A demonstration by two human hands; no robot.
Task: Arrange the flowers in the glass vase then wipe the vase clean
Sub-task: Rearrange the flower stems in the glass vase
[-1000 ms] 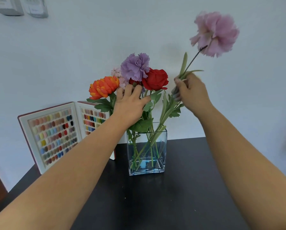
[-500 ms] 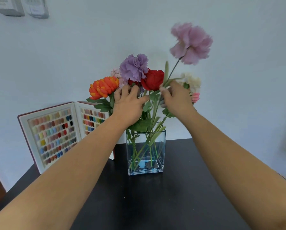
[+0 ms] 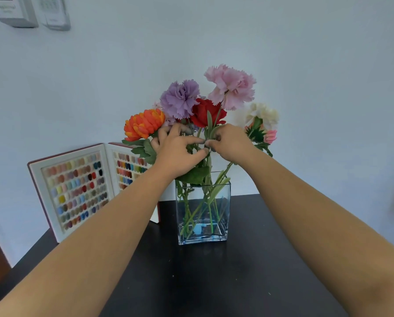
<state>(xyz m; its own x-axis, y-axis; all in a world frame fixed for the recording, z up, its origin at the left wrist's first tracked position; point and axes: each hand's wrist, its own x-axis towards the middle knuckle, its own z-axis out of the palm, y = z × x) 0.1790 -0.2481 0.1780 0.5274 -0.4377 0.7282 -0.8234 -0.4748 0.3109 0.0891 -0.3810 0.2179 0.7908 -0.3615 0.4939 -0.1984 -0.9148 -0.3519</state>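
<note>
Both hands, left hand (image 3: 177, 152) and right hand (image 3: 231, 143), pinch the flower stems (image 3: 208, 133) above the glass vase (image 3: 202, 213). The flowers look nearly all in; wiping is not done yet.

The vase (image 3: 203, 211) is clear, glossy glass standing on a smooth, dark matt tabletop (image 3: 214, 282).

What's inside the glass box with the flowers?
The glass vase holds green stems that cross down to its base, and a small blue patch shows near the bottom. Whether there is water is hard to tell. Both hands cover where the stems meet above.
</note>
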